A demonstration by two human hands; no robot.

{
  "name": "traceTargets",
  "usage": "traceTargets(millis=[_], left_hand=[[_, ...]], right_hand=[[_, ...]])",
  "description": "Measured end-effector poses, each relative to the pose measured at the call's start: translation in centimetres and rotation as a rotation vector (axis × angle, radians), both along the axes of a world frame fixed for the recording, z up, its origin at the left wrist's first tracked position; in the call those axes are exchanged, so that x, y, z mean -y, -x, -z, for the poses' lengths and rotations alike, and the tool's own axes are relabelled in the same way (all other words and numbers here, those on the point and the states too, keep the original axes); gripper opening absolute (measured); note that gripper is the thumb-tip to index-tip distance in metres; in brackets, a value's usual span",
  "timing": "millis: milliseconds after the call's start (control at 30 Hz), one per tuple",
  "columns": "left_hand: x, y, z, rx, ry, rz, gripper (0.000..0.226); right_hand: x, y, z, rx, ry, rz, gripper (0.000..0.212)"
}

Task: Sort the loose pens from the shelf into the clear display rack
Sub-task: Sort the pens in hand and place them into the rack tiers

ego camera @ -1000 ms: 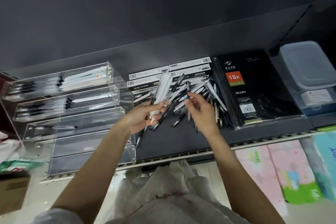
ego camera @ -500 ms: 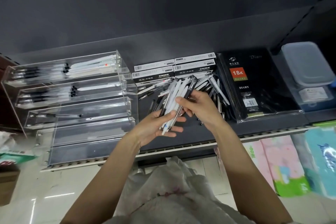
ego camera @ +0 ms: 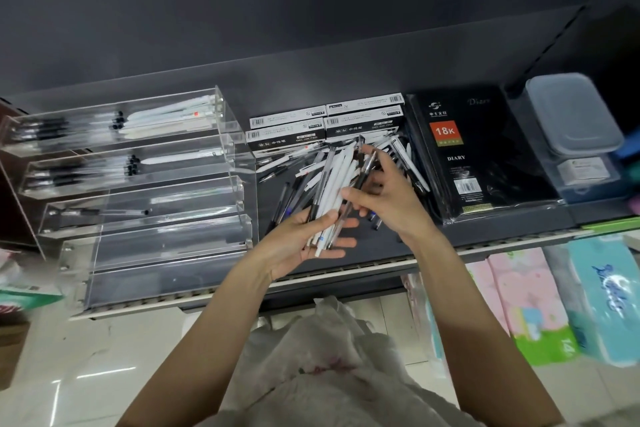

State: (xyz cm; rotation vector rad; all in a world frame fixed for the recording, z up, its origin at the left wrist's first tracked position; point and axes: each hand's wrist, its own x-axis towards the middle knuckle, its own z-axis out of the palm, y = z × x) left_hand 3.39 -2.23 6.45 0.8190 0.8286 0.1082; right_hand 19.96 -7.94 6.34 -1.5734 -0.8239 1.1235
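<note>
Left hand point(ego camera: 294, 239) now lower, cradling a gathered bundle of pens point(ego camera: 332, 194); right hand point(ego camera: 388, 198) pinching a dark pen point(ego camera: 360, 180) onto it. Display rack point(ego camera: 138, 184) left, awaiting delivery.

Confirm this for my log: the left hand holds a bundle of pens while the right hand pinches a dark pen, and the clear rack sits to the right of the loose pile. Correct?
Not quite. In the head view the clear rack sits to the left of the loose pile, not the right. The rest holds: the left hand holds the bundle of pens and the right hand pinches a dark pen.
</note>
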Motion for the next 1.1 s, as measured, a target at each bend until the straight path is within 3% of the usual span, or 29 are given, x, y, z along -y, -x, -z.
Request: traceTargets(millis=[100, 200, 300, 467, 567, 633, 733, 833, 967, 1100], left_hand=[[0.5, -0.6, 0.5, -0.025, -0.041, -0.024, 0.029], [0.9, -0.9, 1.1, -0.05, -0.118, -0.062, 0.022], [0.9, -0.5, 1.4, -0.069, -0.217, -0.033, 0.021], [1.0, 0.0, 1.7, -0.113, -0.329, 0.068, 0.015], [0.8, 0.2, 1.9, -0.124, -0.348, 0.11, 0.016], [0.8, 0.3, 2.0, -0.117, -0.342, 0.121, 0.016], [0.6, 0.1, 1.8, -0.11, -0.37, 0.159, 0.016], [0.4, -0.4, 1.6, -0.108, -0.394, 0.191, 0.013], [-0.1, -0.6, 1.4, -0.102, -0.403, 0.214, 0.009], [-0.6, -0.2, 1.9, -0.135, -0.353, 0.132, 0.016]], right_hand=[[0.1, 0.2, 0.5, 0.184, 0.041, -0.098, 0.078], [-0.2, -0.4, 0.3, 0.191, 0.046, -0.122, 0.06], [-1.2, -2.1, -0.2, 0.332, -0.021, -0.125, 0.055], [-4.0, -2.8, -1.3, 0.496, -0.1, -0.436, 0.021], [-4.8, -3.8, -2.1, 0.435, -0.087, -0.284, 0.006], [-4.6, -4.8, -2.9, 0.488, -0.091, -0.227, 0.01], [-4.4, -5.1, -3.6, 0.682, -0.019, -0.496, 0.033], [-4.3, -4.3, -3.6, 0.708, 0.028, -0.663, 0.018], [-4.4, -4.8, -4.3, 0.77, -0.026, -0.588, 0.01], [-2.9, -7.0, -7.1, 0.875, -0.205, -0.154, 0.018]])
